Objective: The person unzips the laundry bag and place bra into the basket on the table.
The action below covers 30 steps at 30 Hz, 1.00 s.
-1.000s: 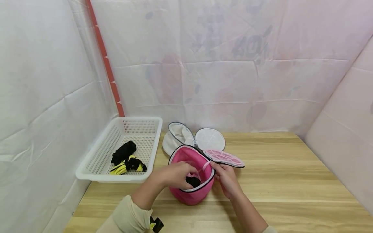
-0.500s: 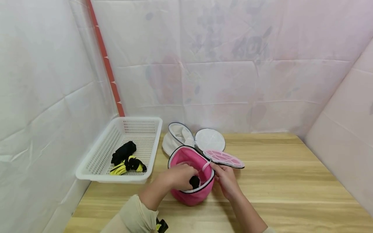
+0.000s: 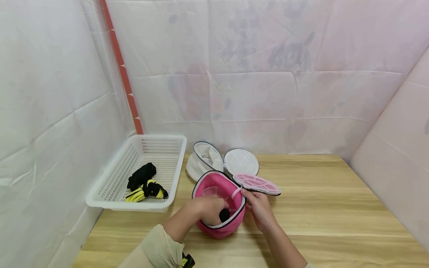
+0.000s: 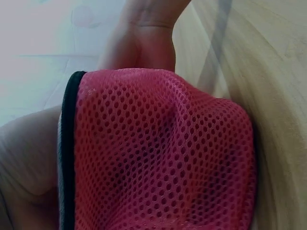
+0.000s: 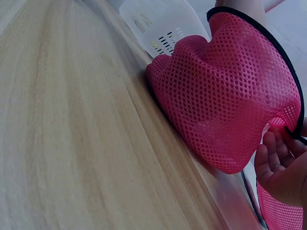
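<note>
A pink mesh laundry bag stands on the table with its black-edged mouth open. My left hand reaches down inside it and holds a small black cloth bundle; its fingertips are hidden by the bag. At the rim's right side, my right hand pinches the edge by the lid's hinge. The round pink lid is folded back to the right. The right wrist view shows the right hand's fingers curled at the rim, against the mesh wall.
Left of the bag sits a white perforated basket with a black cloth roll and a yellow-and-black cloth bundle. Behind the pink bag is a white laundry bag, its round lid open. Sheeted walls border the wooden table.
My left hand has gone deeper into the pink bag, shifting slightly right, with the black bundle lower in it. My right hand keeps its pinch on the rim.
</note>
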{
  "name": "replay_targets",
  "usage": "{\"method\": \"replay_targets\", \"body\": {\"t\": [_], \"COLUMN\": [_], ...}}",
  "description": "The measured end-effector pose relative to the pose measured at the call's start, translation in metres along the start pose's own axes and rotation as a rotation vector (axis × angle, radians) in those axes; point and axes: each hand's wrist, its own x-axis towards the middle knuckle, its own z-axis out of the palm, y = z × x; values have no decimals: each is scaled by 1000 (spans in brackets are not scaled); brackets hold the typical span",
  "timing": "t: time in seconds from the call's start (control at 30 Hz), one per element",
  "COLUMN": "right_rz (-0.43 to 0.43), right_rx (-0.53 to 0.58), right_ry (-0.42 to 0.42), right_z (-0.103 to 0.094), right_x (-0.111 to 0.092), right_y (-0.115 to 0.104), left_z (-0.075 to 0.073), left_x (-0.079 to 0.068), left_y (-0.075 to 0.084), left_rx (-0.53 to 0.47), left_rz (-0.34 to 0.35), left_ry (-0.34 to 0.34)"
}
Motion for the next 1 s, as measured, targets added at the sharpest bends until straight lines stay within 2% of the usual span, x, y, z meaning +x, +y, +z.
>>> {"method": "replay_targets", "body": {"t": [0.33, 0.43, 0.53, 0.67, 0.83, 0.9, 1.0], "right_rz": [-5, -10, -13, -15, -12, -9, -9], "right_rx": [-2, -4, -3, 3, 14, 17, 16], "right_ry": [-3, 0, 2, -3, -15, -17, -14], "right_z": [1, 1, 2, 1, 1, 0, 0], "right_x": [-1, 0, 0, 0, 0, 0, 0], "right_y": [1, 1, 2, 2, 1, 0, 0], "left_z": [11, 13, 13, 9, -2, -7, -13], "left_x": [10, 11, 12, 13, 9, 6, 1], "left_y": [2, 2, 1, -5, -13, -15, -17], "left_rx": [-6, -14, -15, -15, -104, -150, -161], "left_rz": [-58, -53, -20, 35, 88, 103, 119], "left_ry": [-2, 20, 56, 164, 351, 407, 482]}}
